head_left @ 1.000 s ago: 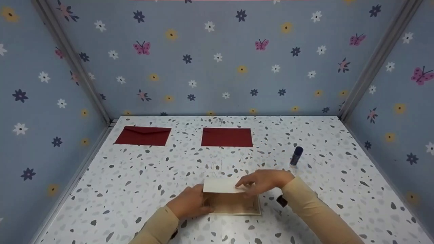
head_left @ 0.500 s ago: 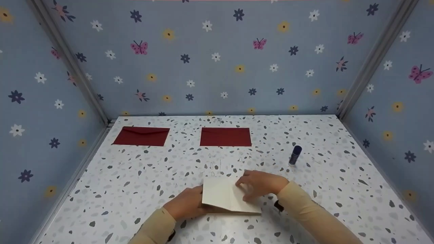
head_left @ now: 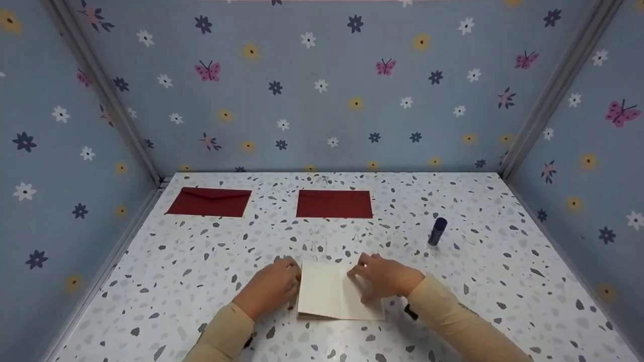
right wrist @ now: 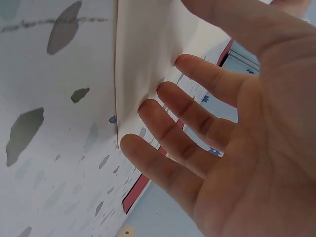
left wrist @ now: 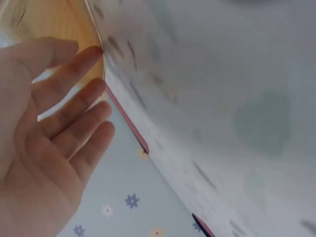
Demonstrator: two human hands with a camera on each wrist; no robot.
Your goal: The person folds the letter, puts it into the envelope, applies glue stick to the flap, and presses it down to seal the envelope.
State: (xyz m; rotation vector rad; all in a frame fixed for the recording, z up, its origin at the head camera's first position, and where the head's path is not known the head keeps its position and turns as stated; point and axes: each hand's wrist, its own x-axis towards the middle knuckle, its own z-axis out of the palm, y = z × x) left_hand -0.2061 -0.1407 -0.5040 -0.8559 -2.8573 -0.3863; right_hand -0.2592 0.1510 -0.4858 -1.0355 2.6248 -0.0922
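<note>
A folded paper card (head_left: 319, 289) lies spread on the table in front of me, plain cream inside with a crease down its middle. Its left half stands slightly raised at the near edge. My left hand (head_left: 267, 287) is at the card's left edge; in the left wrist view the fingers are loosely extended, tips at the edge of the card's tan, patterned side (left wrist: 64, 19). On the right half, my right hand (head_left: 388, 276) rests its fingertips. The right wrist view shows these fingers spread, pressing on the cream page (right wrist: 148, 44) without gripping it.
Two dark red envelopes lie farther back, the left envelope (head_left: 209, 202) with its flap side showing and the middle envelope (head_left: 334, 203) behind the card. A dark blue glue stick (head_left: 437, 231) stands to the right. Flower-patterned walls (head_left: 322, 115) enclose the speckled table (head_left: 241, 322).
The card's cream left leaf has come down toward me over the tan side. My left hand has drawn away leftward from beneath it; the right stays on the right half.
</note>
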